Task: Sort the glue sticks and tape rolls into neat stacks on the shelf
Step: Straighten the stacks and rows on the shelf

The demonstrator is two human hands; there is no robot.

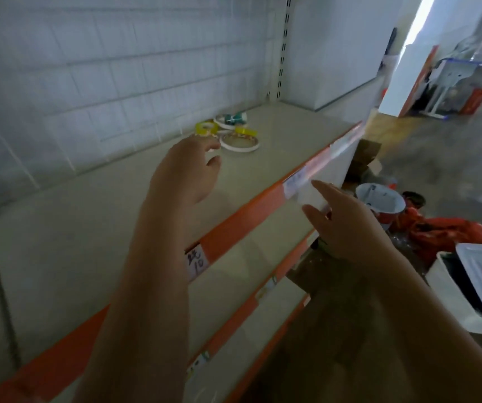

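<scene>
My left hand [188, 167] is out over the top shelf [94, 216], fingers loosely curled and holding nothing, just short of the white tape roll [239, 142]. I use that roll as the marker. Yellow tape rolls [206, 129] lie touching it on its far side; a teal glue stick [232, 118] rests on another white ring behind it. All loose, none stacked. My right hand [347, 225] hangs off the shelf's orange edge strip [251, 207], fingers straight, empty, likely kept free to take whatever I pass back.
</scene>
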